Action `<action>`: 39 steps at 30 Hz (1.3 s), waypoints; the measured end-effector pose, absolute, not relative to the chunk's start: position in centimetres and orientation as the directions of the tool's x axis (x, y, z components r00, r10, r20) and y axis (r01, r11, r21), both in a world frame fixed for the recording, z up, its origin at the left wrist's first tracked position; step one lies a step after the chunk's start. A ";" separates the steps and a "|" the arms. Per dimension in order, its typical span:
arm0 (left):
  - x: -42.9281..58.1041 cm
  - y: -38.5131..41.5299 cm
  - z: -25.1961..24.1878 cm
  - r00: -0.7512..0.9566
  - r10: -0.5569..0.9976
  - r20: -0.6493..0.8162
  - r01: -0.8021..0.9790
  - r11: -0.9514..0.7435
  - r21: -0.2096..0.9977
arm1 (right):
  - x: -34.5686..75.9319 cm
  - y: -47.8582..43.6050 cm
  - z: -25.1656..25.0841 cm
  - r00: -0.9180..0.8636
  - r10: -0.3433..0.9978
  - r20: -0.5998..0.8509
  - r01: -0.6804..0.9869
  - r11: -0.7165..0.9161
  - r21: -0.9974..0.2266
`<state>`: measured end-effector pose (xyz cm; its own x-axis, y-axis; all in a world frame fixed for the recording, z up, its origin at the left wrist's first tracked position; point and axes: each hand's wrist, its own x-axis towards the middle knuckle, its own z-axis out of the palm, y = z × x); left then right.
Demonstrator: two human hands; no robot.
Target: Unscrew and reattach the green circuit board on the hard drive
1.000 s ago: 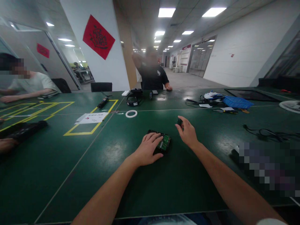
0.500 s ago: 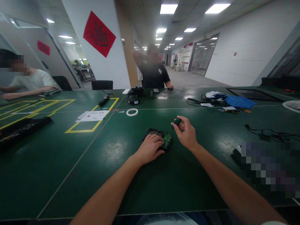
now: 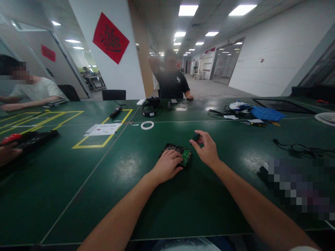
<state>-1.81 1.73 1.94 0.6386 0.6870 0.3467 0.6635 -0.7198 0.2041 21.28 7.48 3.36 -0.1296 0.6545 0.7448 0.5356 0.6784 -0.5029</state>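
A hard drive (image 3: 186,155) with a green circuit board facing up lies on the green table in front of me. My left hand (image 3: 169,164) rests over its left part, fingers across the top and thumb along the near edge, holding it. Between the thumb and fingers of my right hand (image 3: 206,148) is a screwdriver (image 3: 195,136) with a dark green handle. It tilts down to the left, its thin shaft reaching the board's right side. I cannot make out the tip's exact contact point.
Beyond the drive lie a white tape ring (image 3: 147,125) and a paper sheet (image 3: 103,129). A blue tray (image 3: 268,113), pliers (image 3: 255,123) and black cables (image 3: 300,149) are to the right. People sit opposite and left; another hand (image 3: 9,153) is at a black frame (image 3: 39,138).
My right hand has moved slightly left and down with the screwdriver, now more upright. My left hand and the drive stay put. At the far left, another person's hand and a red object have appeared.
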 end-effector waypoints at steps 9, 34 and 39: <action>-1.7 1.7 1.9 0.634 0.691 0.347 0.667 -0.716 0.207 | 20.7 8.1 3.2 -0.153 0.584 0.797 0.625 0.682 -0.379; -1.7 1.7 1.8 0.626 0.691 0.361 0.663 -0.715 0.219 | 20.4 8.3 3.6 -0.174 0.566 0.806 0.625 0.696 -0.353; -1.7 1.7 1.8 0.629 0.689 0.361 0.661 -0.718 0.218 | 20.3 8.8 3.0 -0.121 0.593 0.796 0.582 0.692 -0.427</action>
